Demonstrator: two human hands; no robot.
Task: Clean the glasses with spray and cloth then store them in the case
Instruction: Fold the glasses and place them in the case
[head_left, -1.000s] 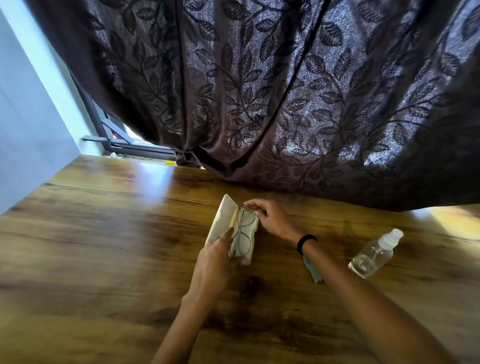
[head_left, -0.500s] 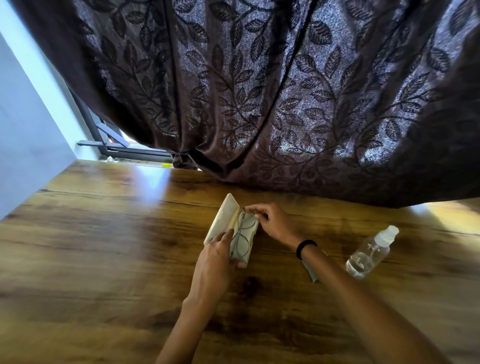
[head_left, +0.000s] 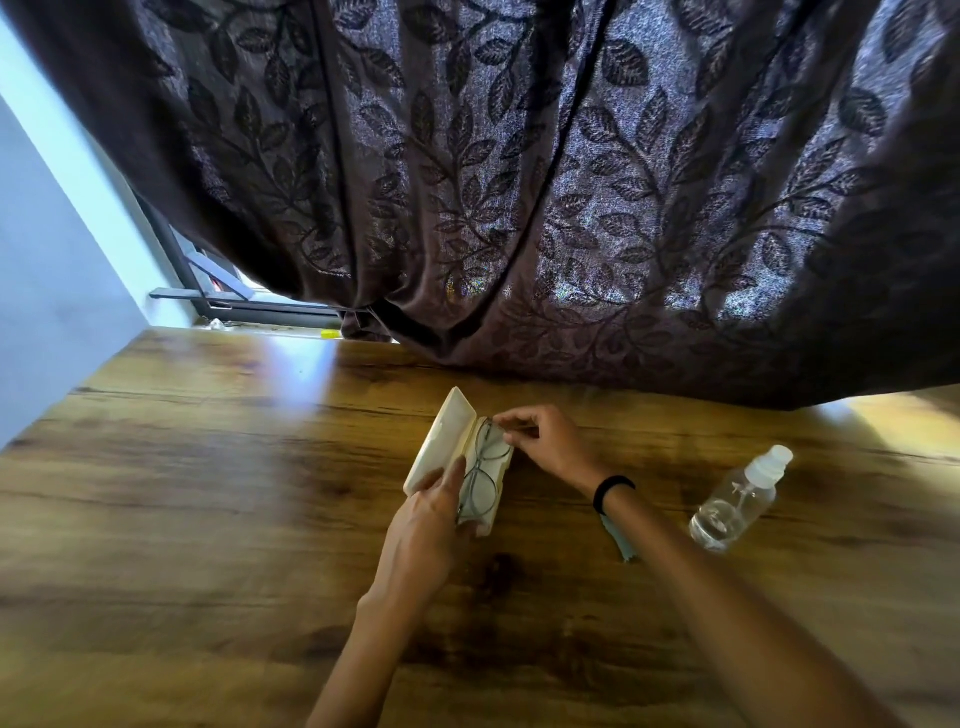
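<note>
Glasses (head_left: 482, 480) lie folded in the lower half of the open cream case (head_left: 445, 441), lenses facing up and lid tipped back to the left. The left hand (head_left: 423, 527) grips the case's near end, fingers curled round it, one digit reaching up beside the near lens. The right hand (head_left: 545, 441) is at the far end of the case, where its fingertips pinch the frame's far end. The case rests on the wooden table (head_left: 208, 493), between the two hands. To the right, well apart from the case, the clear spray bottle (head_left: 735, 501) lies on its side. The pale blue cloth (head_left: 622, 543) lies on the table, mostly hidden under the right forearm, which wears a black wristband (head_left: 613, 489). A dark leaf-patterned curtain (head_left: 519, 182) hangs behind the table.
</note>
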